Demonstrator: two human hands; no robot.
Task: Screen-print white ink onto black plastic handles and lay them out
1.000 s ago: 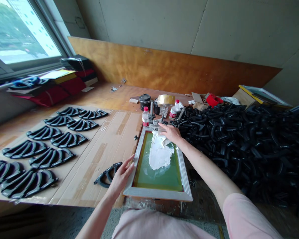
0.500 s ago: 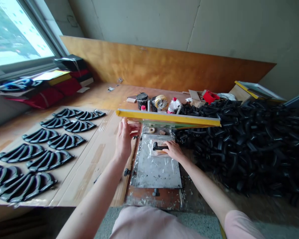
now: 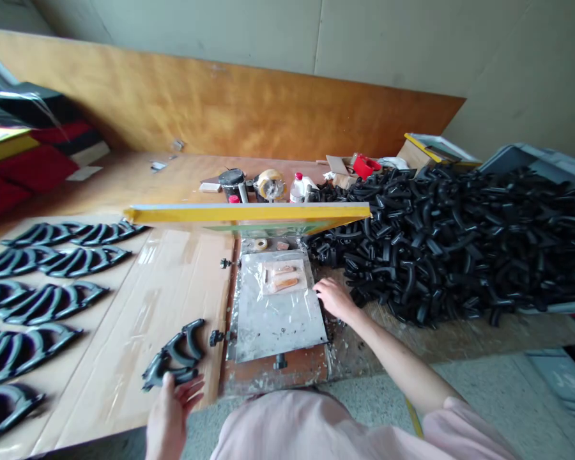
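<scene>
My left hand (image 3: pixel 170 409) is low at the cardboard's front edge, thumb and fingers apart, close against a small group of black curved handles (image 3: pixel 175 354). Whether its fingertips touch the nearest handle I cannot tell. My right hand (image 3: pixel 335 297) hovers by the right edge of a grey metal plate (image 3: pixel 268 332), its fingers loosely bent with no object visible in them. On the plate sits a pale block fixture (image 3: pixel 283 279) under clear film, with no handle on it. A yellow-taped frame (image 3: pixel 249 213) stands raised over the plate's far end.
Rows of black handles (image 3: pixel 52 301) lie fanned on the cardboard (image 3: pixel 124 358) at left. A big heap of black handles (image 3: pixel 421 243) fills the right. Behind the frame stand a black tub (image 3: pixel 232 182), a tape roll (image 3: pixel 269 185) and a red-capped bottle (image 3: pixel 297 188). Black knobs (image 3: pixel 216 337) edge the plate.
The black handle has left the fixture. My left hand has moved from beside the raised frame down to the front of the cardboard; my right hand has drawn off the fixture. The view has turned right.
</scene>
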